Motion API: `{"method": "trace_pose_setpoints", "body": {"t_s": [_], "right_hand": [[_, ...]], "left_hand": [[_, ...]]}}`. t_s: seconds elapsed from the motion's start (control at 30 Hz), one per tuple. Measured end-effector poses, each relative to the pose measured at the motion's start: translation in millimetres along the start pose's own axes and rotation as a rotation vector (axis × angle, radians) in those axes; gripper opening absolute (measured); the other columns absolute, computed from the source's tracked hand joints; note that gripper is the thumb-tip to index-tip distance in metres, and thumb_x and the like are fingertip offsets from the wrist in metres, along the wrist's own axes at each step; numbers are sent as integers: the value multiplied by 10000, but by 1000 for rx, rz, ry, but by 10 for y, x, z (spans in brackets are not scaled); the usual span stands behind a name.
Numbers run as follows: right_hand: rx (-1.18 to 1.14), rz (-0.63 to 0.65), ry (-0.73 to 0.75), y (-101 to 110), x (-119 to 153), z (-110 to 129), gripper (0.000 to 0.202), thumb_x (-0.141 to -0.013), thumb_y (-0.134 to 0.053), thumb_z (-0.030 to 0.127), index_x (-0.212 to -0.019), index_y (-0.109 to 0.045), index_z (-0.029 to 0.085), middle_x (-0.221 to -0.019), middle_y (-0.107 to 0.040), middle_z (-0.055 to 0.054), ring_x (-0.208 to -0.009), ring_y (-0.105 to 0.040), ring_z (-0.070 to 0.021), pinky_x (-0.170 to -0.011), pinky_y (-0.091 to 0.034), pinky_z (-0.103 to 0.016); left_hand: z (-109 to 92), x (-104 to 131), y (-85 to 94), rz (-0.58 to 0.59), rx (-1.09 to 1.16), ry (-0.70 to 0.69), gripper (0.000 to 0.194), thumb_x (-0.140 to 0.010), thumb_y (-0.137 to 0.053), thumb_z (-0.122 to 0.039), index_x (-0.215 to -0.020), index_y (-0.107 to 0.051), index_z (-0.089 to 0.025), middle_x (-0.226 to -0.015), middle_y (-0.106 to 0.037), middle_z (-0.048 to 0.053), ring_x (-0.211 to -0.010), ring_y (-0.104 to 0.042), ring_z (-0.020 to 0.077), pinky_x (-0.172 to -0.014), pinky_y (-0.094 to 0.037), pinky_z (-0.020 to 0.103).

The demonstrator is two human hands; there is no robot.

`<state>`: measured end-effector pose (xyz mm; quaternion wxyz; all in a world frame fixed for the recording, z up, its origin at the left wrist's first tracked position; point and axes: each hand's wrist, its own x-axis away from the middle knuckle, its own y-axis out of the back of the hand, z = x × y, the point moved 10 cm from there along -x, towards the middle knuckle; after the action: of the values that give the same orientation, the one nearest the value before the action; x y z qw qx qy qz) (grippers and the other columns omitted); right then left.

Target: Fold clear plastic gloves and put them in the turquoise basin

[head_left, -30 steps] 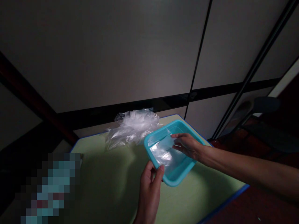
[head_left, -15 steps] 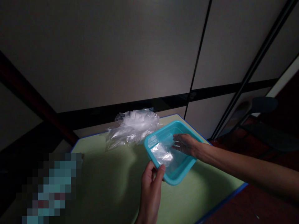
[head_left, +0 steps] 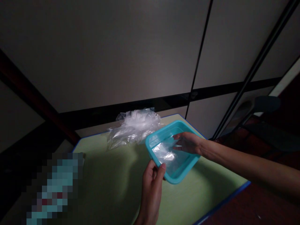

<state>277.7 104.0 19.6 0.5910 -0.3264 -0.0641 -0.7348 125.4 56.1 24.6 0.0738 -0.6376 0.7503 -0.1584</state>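
A turquoise plastic basin [head_left: 177, 180], roughly rectangular, is held at a tilt above the table. My left hand [head_left: 152, 178] is closed on its near left rim, with the thumb on top and the fingers underneath. Inside the basin lies a clear, shiny plastic bag [head_left: 165, 153]. My right hand [head_left: 188, 143] reaches in over the right rim, its fingers apart beside the bag. Whether the fingertips touch the bag, I cannot tell. Left of the basin, a crumpled heap of clear plastic bags [head_left: 136, 126] rests on the table.
The pale green table [head_left: 105, 178] has a blue edge. Behind it stand large panelled doors [head_left: 131, 56] with a dark band. A dark chair [head_left: 267, 104] is at the right. Something blurred out and bluish [head_left: 58, 181] lies at the lower left.
My right hand has shifted very slightly within the basin. The basin has barely moved, and my left hand keeps its hold on the rim.
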Motion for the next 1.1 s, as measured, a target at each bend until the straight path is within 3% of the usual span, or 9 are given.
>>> {"method": "trace_pose_setpoints", "body": {"t_s": [0.4,0.73,1.1], "right_hand": [[59,47,-19,-7,-91,-67,143,-633,-435,20,-644,-438,163,-669,-424,13,-614,-440,-101,-648,-443,-247],[153,115,-73,-28,-13,-17,86,-731,-427,92,-691,-429,169,-780,-447,-32,-707,-483,-127,-690,-481,-289],[101,40,-111,60,170,47,117,-731,-451,109,-840,-441,147,-1009,-459,-123,-858,-541,-189,-682,-496,-335]], "left_hand": [[20,-13,15,3,-9,-1,158,-716,-604,-304,-727,-535,-162,-608,-451,-38,-565,-403,92,-550,-323,186],[-8,-22,43,-30,-26,-5,208,-681,-627,-341,-676,-516,-166,-580,-450,-40,-551,-411,98,-545,-324,195],[-105,30,20,-33,1,-20,186,-705,-608,-301,-666,-486,-166,-574,-424,-49,-558,-413,93,-547,-317,189]]}}
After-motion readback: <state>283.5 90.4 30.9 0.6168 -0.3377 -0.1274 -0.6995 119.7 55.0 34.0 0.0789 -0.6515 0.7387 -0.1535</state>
